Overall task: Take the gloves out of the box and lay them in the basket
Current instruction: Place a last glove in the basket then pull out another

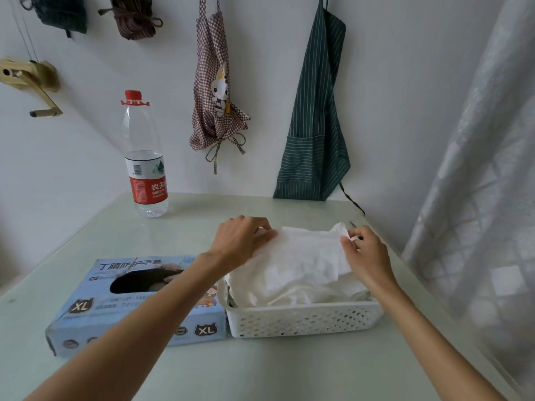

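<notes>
A blue glove box (95, 319) marked XL lies on the table at the left, with dark gloves (144, 277) showing in its top opening. Touching its right side stands a white perforated basket (304, 319). A white sheet of paper or cloth (301, 261) lies over the basket and hides what is inside. My left hand (240, 238) pinches the sheet's far left edge. My right hand (364, 253) pinches its far right corner. Both hands hover over the basket's back half.
A water bottle (146, 160) with a red cap stands at the table's back left. A checked apron (215, 91) and a green striped apron (315, 125) hang on the wall behind. A pale curtain (477, 198) hangs along the table's right edge.
</notes>
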Demonstrator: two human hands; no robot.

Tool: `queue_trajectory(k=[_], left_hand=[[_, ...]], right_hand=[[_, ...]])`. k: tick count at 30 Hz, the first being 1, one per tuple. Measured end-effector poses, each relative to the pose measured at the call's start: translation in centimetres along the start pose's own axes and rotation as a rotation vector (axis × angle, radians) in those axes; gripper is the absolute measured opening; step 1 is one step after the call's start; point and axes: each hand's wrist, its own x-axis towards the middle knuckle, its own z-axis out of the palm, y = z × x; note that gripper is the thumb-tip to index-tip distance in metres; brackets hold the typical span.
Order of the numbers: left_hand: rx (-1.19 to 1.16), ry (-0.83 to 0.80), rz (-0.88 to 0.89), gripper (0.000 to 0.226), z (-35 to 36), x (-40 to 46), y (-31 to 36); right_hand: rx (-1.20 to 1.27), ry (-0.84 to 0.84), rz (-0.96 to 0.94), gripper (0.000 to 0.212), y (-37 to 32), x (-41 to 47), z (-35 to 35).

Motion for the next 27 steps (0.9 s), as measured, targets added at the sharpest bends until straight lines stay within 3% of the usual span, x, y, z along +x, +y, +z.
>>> queue_trajectory(k=[5, 8, 10, 13, 16, 18, 20, 22, 25, 27], left_hand=[[0.191, 0.005, 0.080, 0.041, 1.0, 1.8, 0.1], [0.184, 0.015, 0.106, 0.047, 1.4, 2.0, -0.2], [0.066, 0.058, 0.061, 0.045, 0.8, 1.9, 0.0], [-0.117, 0.150, -0.004, 0.024, -1.4, 1.6, 0.4], [-0.029, -0.017, -0.003, 0.038, -3.1, 0.4, 2.3], [0.229, -0.190, 0.005, 0.053, -3.0, -0.3, 3.9], [0.345, -0.323, -0.014, 0.054, -3.1, -0.9, 4.2], [0.198, -0.436, -0.081, 0.046, -3.8, -0.8, 3.6], [-0.215, -0.551, -0.301, 0.027, -4.7, -0.3, 1.9], [-0.311, -0.546, -0.396, 0.026, -5.6, -0.4, 0.3]], right_hand=[[-0.418, 0.018, -0.176, 0.014, 1.6, 0.5, -0.2], [-0.539, -0.011, -0.256, 0.024, 1.4, 1.0, 0.3], [-0.550, -0.063, -0.255, 0.032, 1.2, 1.3, 0.4], [-0.461, -0.032, -0.266, 0.041, 0.9, 1.3, -0.4], [-0.312, 0.027, -0.417, 0.027, -0.1, 0.2, -0.8], [-0.301, -0.217, -0.441, 0.032, -0.6, -0.5, -0.3], [-0.382, -0.567, -0.331, 0.051, -0.8, -0.9, 0.2], [-0.448, -0.751, -0.257, 0.060, -0.3, -0.8, 0.3], [-0.468, -0.811, -0.238, 0.059, 0.4, -0.7, 0.4], [-0.442, -0.820, -0.228, 0.059, 0.4, -0.6, 0.3]])
